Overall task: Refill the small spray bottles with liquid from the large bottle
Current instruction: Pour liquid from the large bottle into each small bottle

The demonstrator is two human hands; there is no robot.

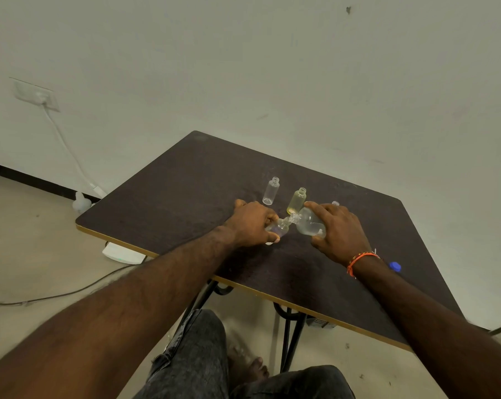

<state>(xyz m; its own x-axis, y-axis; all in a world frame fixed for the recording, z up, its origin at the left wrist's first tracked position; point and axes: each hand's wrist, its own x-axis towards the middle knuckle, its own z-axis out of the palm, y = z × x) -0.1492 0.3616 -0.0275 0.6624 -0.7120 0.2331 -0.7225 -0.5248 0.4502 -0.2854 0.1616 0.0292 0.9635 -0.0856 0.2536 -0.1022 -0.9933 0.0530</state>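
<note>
The pour was under way. The right hand [340,231] held the large bottle [309,224] tipped over toward the left, its neck lowered onto the mouth of a small spray bottle [278,227] that the left hand [250,226] steadied, leaning, low over the dark desk [185,180]. The two openings met between the hands; whether liquid was actually running across could not be made out at this size, though clear liquid lay pooled in the lower side of the large bottle.

The right fingers [315,207] were curled over the top of the large bottle with the thumb beneath, clasping its body near the base. The left fingers [272,218] wrapped the small bottle from the outer side, leaving its neck and part of its body showing.

Just behind the hands stood three more uncapped small bottles: a clear small bottle [271,191], a yellowish small bottle [296,200], and the neck of a third [335,203] showing above the right hand. A blue cap [395,266] lay on the desk beside the right wrist.

The next move probably called for keeping the necks aligned, tilting slowly, then righting the large bottle before the small one overflowed and setting it upright among the others.
</note>
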